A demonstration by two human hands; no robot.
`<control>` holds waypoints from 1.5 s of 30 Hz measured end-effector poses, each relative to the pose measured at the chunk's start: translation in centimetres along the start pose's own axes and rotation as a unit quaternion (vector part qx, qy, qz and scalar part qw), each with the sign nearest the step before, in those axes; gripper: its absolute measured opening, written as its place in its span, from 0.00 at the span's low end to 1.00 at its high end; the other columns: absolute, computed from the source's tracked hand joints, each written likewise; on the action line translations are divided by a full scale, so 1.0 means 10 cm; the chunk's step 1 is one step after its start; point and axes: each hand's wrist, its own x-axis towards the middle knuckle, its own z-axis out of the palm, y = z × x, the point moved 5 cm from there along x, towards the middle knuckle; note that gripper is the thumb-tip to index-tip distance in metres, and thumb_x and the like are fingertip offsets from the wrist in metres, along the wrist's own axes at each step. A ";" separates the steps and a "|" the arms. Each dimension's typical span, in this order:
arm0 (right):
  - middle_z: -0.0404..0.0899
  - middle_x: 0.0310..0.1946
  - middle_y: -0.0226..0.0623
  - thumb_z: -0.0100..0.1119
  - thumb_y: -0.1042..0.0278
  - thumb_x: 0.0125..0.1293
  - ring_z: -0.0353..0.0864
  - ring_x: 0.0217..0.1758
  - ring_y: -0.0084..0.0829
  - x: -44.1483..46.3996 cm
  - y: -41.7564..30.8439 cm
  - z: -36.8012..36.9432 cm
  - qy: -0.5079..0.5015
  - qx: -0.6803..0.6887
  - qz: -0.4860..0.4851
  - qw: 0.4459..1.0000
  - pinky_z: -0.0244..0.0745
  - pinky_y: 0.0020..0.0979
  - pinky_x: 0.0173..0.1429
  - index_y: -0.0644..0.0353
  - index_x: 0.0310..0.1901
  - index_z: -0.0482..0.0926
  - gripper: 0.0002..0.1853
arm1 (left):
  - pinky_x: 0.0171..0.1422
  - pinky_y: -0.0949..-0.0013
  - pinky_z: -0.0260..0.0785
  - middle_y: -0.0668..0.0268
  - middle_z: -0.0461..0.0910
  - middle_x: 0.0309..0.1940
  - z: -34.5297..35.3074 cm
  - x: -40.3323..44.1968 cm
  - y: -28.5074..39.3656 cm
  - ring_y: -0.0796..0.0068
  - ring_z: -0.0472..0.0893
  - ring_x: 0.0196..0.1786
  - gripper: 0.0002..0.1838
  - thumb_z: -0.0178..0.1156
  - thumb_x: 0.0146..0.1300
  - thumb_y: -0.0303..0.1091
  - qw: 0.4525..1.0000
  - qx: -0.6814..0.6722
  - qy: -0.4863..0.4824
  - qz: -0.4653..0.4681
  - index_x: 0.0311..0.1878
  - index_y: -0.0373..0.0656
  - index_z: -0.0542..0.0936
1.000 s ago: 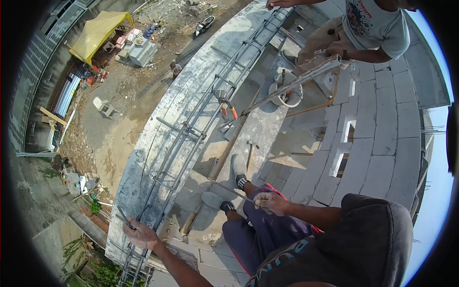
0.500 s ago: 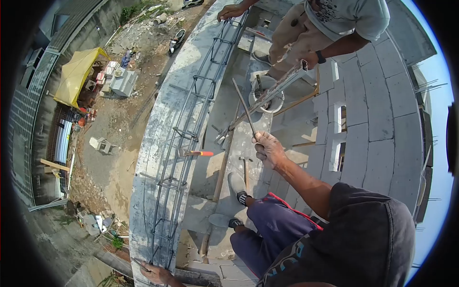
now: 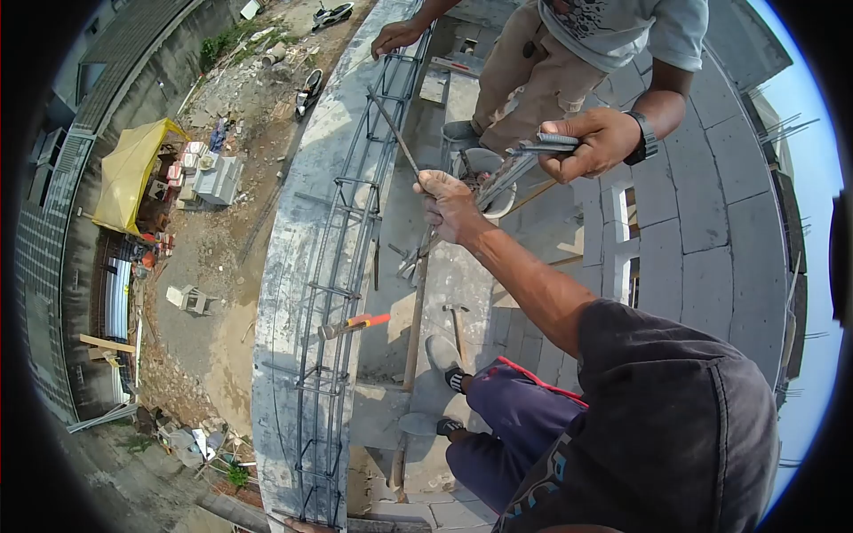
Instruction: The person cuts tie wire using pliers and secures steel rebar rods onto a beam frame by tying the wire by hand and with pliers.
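My right hand (image 3: pixel 449 206) is closed around a thin metal rod (image 3: pixel 394 135), which slants up and left over the rebar cage (image 3: pixel 333 289). Only a sliver of my left hand (image 3: pixel 308 527) shows at the bottom edge, beside the cage's lower end; its fingers are mostly cut off. Red-handled pincers (image 3: pixel 355 325) rest on the cage. A co-worker's hand (image 3: pixel 597 142) holds short ribbed metal pieces (image 3: pixel 558 140) just right of my right hand. The co-worker's other hand (image 3: pixel 397 37) is at the cage's top end.
A hammer (image 3: pixel 458 330) lies by my shoe on the concrete ledge (image 3: pixel 444 284). Behind a long metal bar stands a white bucket (image 3: pixel 484 162). Grey block wall (image 3: pixel 702 213) rises on the right. Past the beam's left edge, the ground with a yellow canopy (image 3: pixel 133 178) lies far below.
My right hand has risen from near my knee, swinging the rod up and left. My left hand has slipped down nearly out of view. The co-worker's hand with metal pieces has come closer to mine.
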 end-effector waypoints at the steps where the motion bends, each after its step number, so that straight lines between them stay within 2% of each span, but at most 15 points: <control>1: 0.77 0.29 0.21 0.59 0.59 0.72 0.56 0.17 0.12 -0.08 0.06 -0.02 -0.011 0.015 0.005 1.000 0.52 0.19 0.20 0.50 0.38 0.75 0.07 | 0.58 0.52 0.68 0.43 0.78 0.51 -0.01 -0.01 0.00 0.42 0.77 0.54 0.30 0.48 0.74 0.53 1.000 0.000 -0.003 -0.005 0.57 0.31 0.76; 4: 0.79 0.31 0.21 0.58 0.60 0.73 0.60 0.19 0.13 0.34 0.62 -0.61 -0.078 0.098 -0.023 0.992 0.57 0.19 0.22 0.50 0.39 0.75 0.06 | 0.58 0.51 0.68 0.42 0.79 0.51 -0.02 0.02 -0.04 0.42 0.77 0.53 0.31 0.48 0.73 0.55 1.000 -0.003 -0.003 -0.014 0.57 0.31 0.76; 7: 0.82 0.40 0.25 0.56 0.61 0.74 0.74 0.26 0.15 -0.09 0.20 -0.21 -0.180 0.074 -0.036 0.980 0.73 0.20 0.29 0.52 0.47 0.76 0.07 | 0.58 0.51 0.67 0.42 0.79 0.51 -0.02 0.05 -0.12 0.41 0.77 0.53 0.32 0.48 0.73 0.56 1.000 -0.009 -0.011 -0.016 0.56 0.30 0.76; 9: 0.82 0.42 0.27 0.55 0.62 0.74 0.76 0.31 0.16 -0.33 -0.05 -0.16 -0.184 0.074 -0.030 0.980 0.76 0.21 0.34 0.53 0.48 0.76 0.08 | 0.58 0.50 0.67 0.42 0.79 0.51 -0.04 0.07 -0.17 0.41 0.77 0.53 0.33 0.48 0.73 0.56 0.999 -0.017 -0.017 -0.023 0.56 0.29 0.77; 12: 0.82 0.45 0.29 0.55 0.63 0.74 0.79 0.37 0.16 -0.76 0.12 0.01 -0.208 0.091 0.059 0.972 0.80 0.22 0.41 0.54 0.51 0.77 0.09 | 0.51 0.48 0.65 0.42 0.79 0.43 -0.22 0.06 0.04 0.39 0.76 0.46 0.30 0.48 0.73 0.56 0.993 -0.061 -0.070 -0.068 0.51 0.32 0.78; 13: 0.80 0.46 0.27 0.55 0.63 0.73 0.78 0.46 0.16 -1.02 0.14 0.09 -0.142 0.189 0.094 0.967 0.78 0.22 0.52 0.52 0.54 0.75 0.11 | 0.50 0.49 0.65 0.42 0.78 0.43 -0.17 0.07 -0.05 0.40 0.76 0.45 0.29 0.48 0.73 0.55 0.997 -0.052 -0.045 -0.042 0.51 0.32 0.78; 15: 0.80 0.47 0.25 0.55 0.64 0.73 0.77 0.49 0.17 -1.11 0.42 -0.40 -0.168 0.115 0.154 0.967 0.74 0.22 0.55 0.51 0.56 0.74 0.12 | 0.48 0.49 0.64 0.48 0.80 0.40 -0.16 0.06 -0.07 0.44 0.77 0.42 0.26 0.49 0.72 0.54 0.999 -0.040 -0.006 -0.015 0.49 0.38 0.80; 17: 0.78 0.44 0.23 0.55 0.63 0.73 0.74 0.45 0.16 -1.21 0.68 -0.76 -0.160 0.050 0.184 0.969 0.70 0.21 0.49 0.49 0.53 0.73 0.10 | 0.46 0.50 0.65 0.52 0.80 0.35 -0.15 0.07 -0.07 0.47 0.77 0.38 0.24 0.50 0.72 0.54 0.994 -0.073 -0.068 -0.052 0.45 0.40 0.79; 20: 0.75 0.35 0.19 0.57 0.59 0.73 0.67 0.26 0.12 -1.75 0.93 -1.18 -0.085 -0.035 0.196 0.976 0.60 0.18 0.26 0.48 0.42 0.75 0.05 | 0.43 0.50 0.66 0.53 0.78 0.33 -0.21 0.07 0.01 0.48 0.76 0.36 0.23 0.51 0.72 0.53 0.992 -0.084 -0.073 -0.052 0.42 0.40 0.79; 22: 0.72 0.26 0.19 0.56 0.61 0.73 0.56 0.16 0.10 -2.24 1.01 -1.24 -0.015 -0.148 0.234 0.961 0.51 0.17 0.18 0.49 0.40 0.75 0.04 | 0.43 0.50 0.65 0.53 0.78 0.33 -0.22 0.08 -0.01 0.48 0.76 0.36 0.22 0.51 0.72 0.53 0.992 -0.079 -0.080 -0.058 0.42 0.40 0.78; 27: 0.72 0.30 0.20 0.56 0.59 0.74 0.56 0.17 0.09 -3.05 1.48 -1.52 -0.113 -0.208 0.372 0.898 0.49 0.16 0.18 0.49 0.40 0.74 0.06 | 0.42 0.49 0.65 0.52 0.76 0.34 -0.13 0.06 -0.11 0.45 0.76 0.36 0.20 0.52 0.71 0.49 0.996 -0.065 -0.053 -0.013 0.39 0.40 0.77; 31: 0.73 0.29 0.19 0.55 0.62 0.74 0.57 0.16 0.09 -3.23 1.90 -1.09 -0.145 -0.197 0.419 0.874 0.50 0.17 0.19 0.52 0.42 0.74 0.06 | 0.41 0.53 0.64 0.53 0.73 0.29 -0.11 0.07 -0.12 0.50 0.72 0.32 0.21 0.51 0.72 0.50 0.992 -0.118 -0.031 0.030 0.37 0.38 0.76; 33: 0.72 0.29 0.18 0.56 0.61 0.73 0.57 0.17 0.09 -3.24 2.10 -0.80 -0.186 -0.188 0.424 0.866 0.50 0.17 0.19 0.52 0.42 0.74 0.06 | 0.41 0.51 0.65 0.53 0.74 0.31 -0.15 0.05 -0.05 0.48 0.74 0.33 0.17 0.54 0.70 0.44 0.990 -0.131 -0.048 0.011 0.36 0.38 0.76; 42: 0.72 0.26 0.18 0.59 0.60 0.72 0.56 0.17 0.08 -2.95 2.77 0.28 -0.218 -0.190 0.302 0.908 0.49 0.17 0.19 0.51 0.43 0.75 0.07 | 0.42 0.53 0.68 0.56 0.77 0.35 -0.15 0.04 -0.05 0.51 0.77 0.37 0.12 0.57 0.69 0.40 0.987 -0.150 -0.043 0.039 0.38 0.40 0.79; 45: 0.74 0.27 0.18 0.58 0.60 0.72 0.62 0.19 0.09 -2.87 2.91 0.50 -0.246 -0.198 0.276 0.908 0.57 0.18 0.22 0.53 0.40 0.76 0.07 | 0.43 0.53 0.69 0.55 0.77 0.36 -0.15 0.05 -0.07 0.51 0.78 0.38 0.12 0.56 0.69 0.40 0.989 -0.142 -0.043 0.028 0.38 0.40 0.79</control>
